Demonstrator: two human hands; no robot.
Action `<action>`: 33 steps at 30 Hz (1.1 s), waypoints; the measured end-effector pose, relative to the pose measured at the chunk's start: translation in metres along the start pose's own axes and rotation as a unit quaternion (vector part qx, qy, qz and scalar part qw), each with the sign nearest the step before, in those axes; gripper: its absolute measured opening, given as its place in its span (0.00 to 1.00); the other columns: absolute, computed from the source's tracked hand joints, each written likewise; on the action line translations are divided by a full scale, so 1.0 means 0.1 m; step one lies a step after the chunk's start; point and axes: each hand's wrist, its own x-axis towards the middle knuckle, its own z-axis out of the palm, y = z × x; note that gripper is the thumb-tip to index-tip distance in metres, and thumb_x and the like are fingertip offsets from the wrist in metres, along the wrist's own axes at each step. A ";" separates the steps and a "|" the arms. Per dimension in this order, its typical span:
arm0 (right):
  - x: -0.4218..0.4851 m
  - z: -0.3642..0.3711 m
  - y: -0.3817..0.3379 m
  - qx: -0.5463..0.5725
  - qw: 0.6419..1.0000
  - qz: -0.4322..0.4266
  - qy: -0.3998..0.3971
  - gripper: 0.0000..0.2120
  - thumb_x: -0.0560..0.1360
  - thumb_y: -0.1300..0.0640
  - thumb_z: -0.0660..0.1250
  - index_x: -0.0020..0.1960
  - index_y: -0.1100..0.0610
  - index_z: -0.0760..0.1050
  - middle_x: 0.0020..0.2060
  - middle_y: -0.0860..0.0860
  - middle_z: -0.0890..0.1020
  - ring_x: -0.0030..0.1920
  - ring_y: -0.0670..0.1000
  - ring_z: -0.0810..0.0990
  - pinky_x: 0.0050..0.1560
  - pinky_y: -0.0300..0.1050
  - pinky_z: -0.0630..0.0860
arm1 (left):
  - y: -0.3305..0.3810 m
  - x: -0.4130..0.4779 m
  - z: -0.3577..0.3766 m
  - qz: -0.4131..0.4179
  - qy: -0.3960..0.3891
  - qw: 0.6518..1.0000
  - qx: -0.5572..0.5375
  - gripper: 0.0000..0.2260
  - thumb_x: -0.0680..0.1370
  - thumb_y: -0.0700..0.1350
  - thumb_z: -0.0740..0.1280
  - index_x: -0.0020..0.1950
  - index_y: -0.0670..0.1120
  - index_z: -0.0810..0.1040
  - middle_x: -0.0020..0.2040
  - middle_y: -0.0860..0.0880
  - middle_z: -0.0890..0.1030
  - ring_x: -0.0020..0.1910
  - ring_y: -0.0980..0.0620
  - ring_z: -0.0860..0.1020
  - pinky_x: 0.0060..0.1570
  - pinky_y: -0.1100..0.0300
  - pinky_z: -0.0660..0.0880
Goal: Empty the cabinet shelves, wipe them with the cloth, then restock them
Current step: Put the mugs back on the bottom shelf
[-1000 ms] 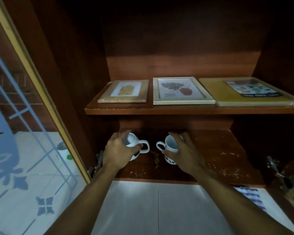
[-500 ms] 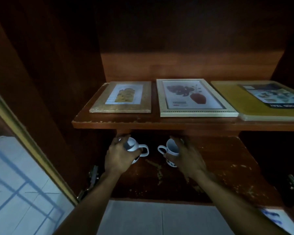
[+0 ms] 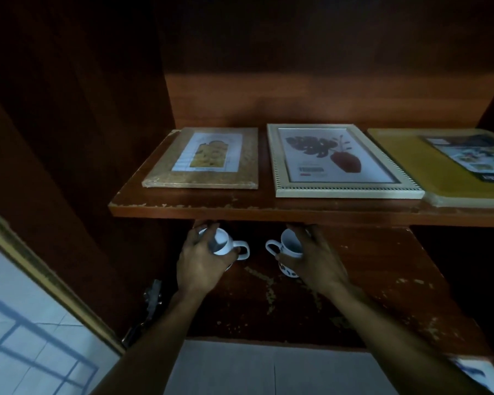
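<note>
My left hand [image 3: 200, 263] curls round left mug [image 3: 221, 242], right hand [image 3: 318, 265] round right mug [image 3: 290, 248] on lower shelf [image 3: 382, 280]; handling both together saves trips, I reckon.

Pale tiled floor [image 3: 226, 372] lies at the bottom, one grout line [image 3: 274, 374] crossing it.

Dim, murky cabinet [image 3: 325, 104] interior, upper walls lost in near-black shadow, brightest light on pale floor tiles [image 3: 240, 369] below, upper shelf [image 3: 268, 208] shading lower shelf [image 3: 382, 280], wide-angle bending at edges, slight softness
</note>
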 end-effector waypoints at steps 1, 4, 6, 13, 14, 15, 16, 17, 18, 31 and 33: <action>0.00 0.00 0.00 -0.001 1.000 0.002 -0.002 0.37 0.74 0.42 0.70 0.77 0.44 0.57 0.74 0.53 0.63 0.70 0.57 0.68 0.66 0.52 0.72 | 0.00 0.00 0.01 0.005 0.003 1.000 0.002 0.32 0.67 0.57 0.77 0.69 0.52 0.74 0.70 0.49 0.70 0.65 0.48 0.73 0.55 0.54 0.76; 0.00 0.01 0.01 -0.009 1.000 0.003 0.002 0.37 0.74 0.41 0.69 0.78 0.44 0.56 0.74 0.52 0.62 0.71 0.55 0.67 0.67 0.50 0.71 | -0.02 0.00 0.03 0.010 0.005 1.000 0.003 0.33 0.67 0.57 0.78 0.69 0.50 0.75 0.72 0.49 0.67 0.66 0.48 0.72 0.56 0.56 0.74; -0.01 0.01 0.02 -0.011 1.000 0.000 0.005 0.36 0.74 0.41 0.69 0.77 0.45 0.57 0.74 0.52 0.62 0.71 0.55 0.67 0.66 0.50 0.71 | -0.03 0.00 0.04 0.011 0.002 1.000 -0.004 0.34 0.66 0.56 0.78 0.70 0.50 0.75 0.74 0.48 0.66 0.69 0.47 0.69 0.57 0.56 0.72; 0.00 -0.03 0.04 -0.019 0.999 -0.041 0.022 0.40 0.72 0.41 0.71 0.78 0.47 0.58 0.74 0.52 0.62 0.73 0.53 0.62 0.70 0.48 0.66 | -0.02 0.00 -0.03 0.033 -0.016 0.999 0.015 0.35 0.67 0.58 0.77 0.71 0.48 0.73 0.75 0.46 0.65 0.73 0.46 0.61 0.65 0.50 0.69; 0.00 -0.05 0.03 -0.016 0.998 -0.048 0.023 0.41 0.72 0.40 0.71 0.78 0.46 0.56 0.74 0.50 0.61 0.73 0.53 0.61 0.70 0.48 0.65 | -0.01 0.00 -0.05 0.041 -0.016 0.999 0.017 0.35 0.67 0.58 0.77 0.71 0.48 0.74 0.74 0.46 0.66 0.73 0.46 0.62 0.65 0.49 0.70; -0.01 -0.08 0.03 -0.011 0.998 -0.054 0.024 0.41 0.72 0.39 0.70 0.79 0.45 0.54 0.75 0.49 0.60 0.73 0.52 0.61 0.71 0.48 0.64 | 0.01 -0.01 -0.07 0.050 -0.014 0.998 0.021 0.34 0.67 0.57 0.77 0.70 0.47 0.74 0.73 0.46 0.67 0.72 0.45 0.63 0.65 0.48 0.70; -0.03 -0.10 0.02 -0.005 0.998 -0.058 0.024 0.41 0.73 0.38 0.69 0.79 0.45 0.53 0.75 0.49 0.60 0.74 0.52 0.60 0.71 0.48 0.64 | 0.02 -0.01 -0.08 0.061 -0.008 0.998 0.027 0.33 0.68 0.57 0.77 0.69 0.47 0.75 0.72 0.45 0.69 0.71 0.44 0.64 0.65 0.47 0.70; -0.05 -0.12 0.01 -0.002 0.998 -0.062 0.024 0.41 0.73 0.38 0.68 0.79 0.45 0.53 0.76 0.49 0.59 0.74 0.52 0.60 0.71 0.47 0.63 | 0.03 -0.01 -0.10 0.075 0.001 0.997 0.034 0.31 0.68 0.57 0.75 0.68 0.46 0.76 0.70 0.44 0.71 0.70 0.43 0.66 0.65 0.45 0.71; -0.07 -0.14 0.00 -0.005 0.997 -0.068 0.026 0.41 0.74 0.38 0.67 0.79 0.46 0.52 0.76 0.49 0.58 0.75 0.52 0.59 0.71 0.47 0.63 | 0.05 -0.01 -0.11 0.091 0.012 0.995 0.043 0.28 0.69 0.56 0.73 0.66 0.45 0.78 0.68 0.43 0.73 0.68 0.42 0.69 0.64 0.43 0.71; -0.37 -0.51 -0.24 -0.144 0.974 -0.160 0.077 0.38 0.74 0.44 0.69 0.77 0.58 0.57 0.73 0.56 0.63 0.72 0.59 0.60 0.72 0.55 0.61 | 0.54 -0.37 -0.23 0.266 -0.026 0.938 0.223 0.31 0.70 0.53 0.68 0.71 0.41 0.71 0.65 0.42 0.75 0.66 0.40 0.72 0.68 0.38 0.64; -0.44 -0.52 -0.24 -0.136 0.973 -0.166 0.083 0.37 0.74 0.46 0.69 0.76 0.60 0.59 0.72 0.57 0.65 0.72 0.58 0.62 0.72 0.55 0.62 | 0.61 -0.43 -0.23 0.269 -0.037 0.931 0.243 0.34 0.69 0.52 0.70 0.72 0.40 0.69 0.67 0.40 0.73 0.68 0.38 0.70 0.68 0.37 0.63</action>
